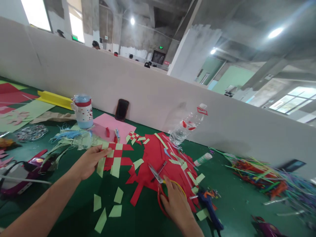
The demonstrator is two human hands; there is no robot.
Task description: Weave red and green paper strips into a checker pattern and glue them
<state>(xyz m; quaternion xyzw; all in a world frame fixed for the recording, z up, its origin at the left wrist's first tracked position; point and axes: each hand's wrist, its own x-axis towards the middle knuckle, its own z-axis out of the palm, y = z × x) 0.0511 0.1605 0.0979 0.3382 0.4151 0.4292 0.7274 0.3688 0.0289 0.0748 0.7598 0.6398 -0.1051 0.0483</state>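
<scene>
My left hand point(92, 161) pinches the left edge of a woven paper piece point(118, 153) made of red and pale green strips, with loose strip ends pointing right and down. In my right hand point(176, 200) is a pair of scissors point(158, 177) with red and yellow handles; its blades are spread apart over a pile of red paper point(170, 174). Several cut pale green scraps point(100, 220) lie on the green table below the woven piece. A smaller woven piece point(133, 136) rests beyond it, near the pink sheet point(108, 123).
A water bottle point(186, 126) and a phone point(121, 109) lean near the white partition. The blue cup point(84, 112) stands at left. A glue stick point(203, 159) and blue glue gun point(209, 210) lie at right, before a heap of coloured strips point(269, 177).
</scene>
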